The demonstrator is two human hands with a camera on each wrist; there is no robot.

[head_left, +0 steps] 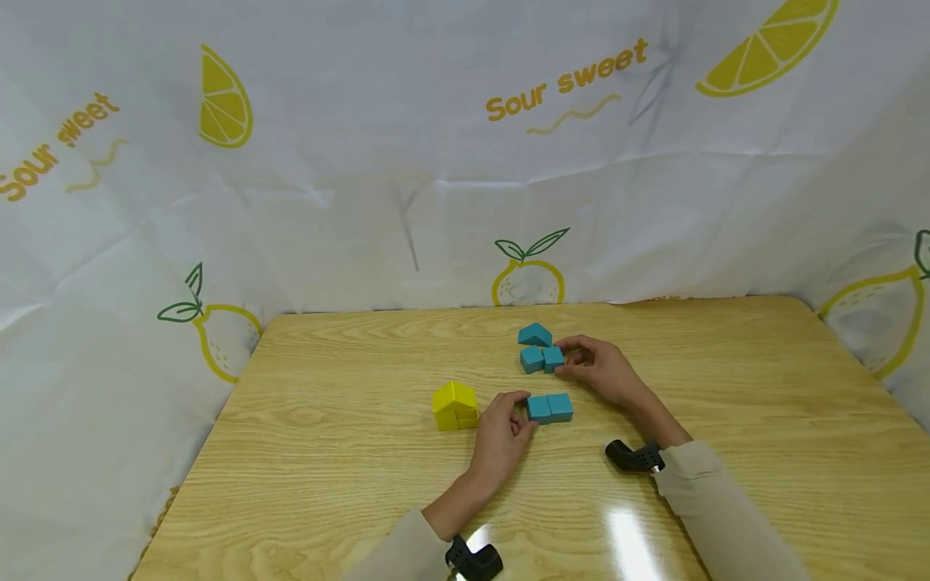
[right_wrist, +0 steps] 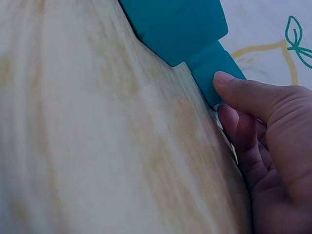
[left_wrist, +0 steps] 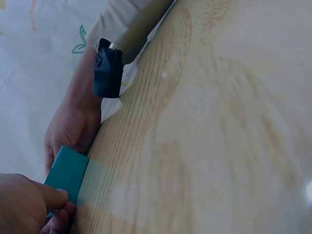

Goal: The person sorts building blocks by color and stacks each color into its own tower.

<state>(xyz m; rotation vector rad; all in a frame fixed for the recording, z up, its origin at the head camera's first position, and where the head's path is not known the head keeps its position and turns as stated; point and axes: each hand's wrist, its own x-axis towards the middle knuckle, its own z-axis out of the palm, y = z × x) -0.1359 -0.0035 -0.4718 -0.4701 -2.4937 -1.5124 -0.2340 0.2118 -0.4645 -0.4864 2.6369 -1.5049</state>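
Observation:
My right hand point(head_left: 601, 373) pinches a small blue block point(head_left: 554, 360) between thumb and fingers. That block stands against another blue block point(head_left: 532, 360), with a blue triangular block point(head_left: 535, 335) just behind the pair. In the right wrist view the thumb lies on the held block point(right_wrist: 212, 68). Nearer to me, my left hand point(head_left: 501, 440) grips the left end of one blue block point(head_left: 538, 410), its fingers on the far side and thumb on the near side. A second blue block point(head_left: 560, 407) sits flush at its right. The left wrist view shows the thumb on a block face point(left_wrist: 69, 170).
Left of my left hand stands a small yellow house-shaped stack of blocks point(head_left: 454, 406) with a peaked top. Everything rests on a wood-grain table point(head_left: 327, 460). A white cloth printed with lemons point(head_left: 349, 161) hangs behind the table and along its sides.

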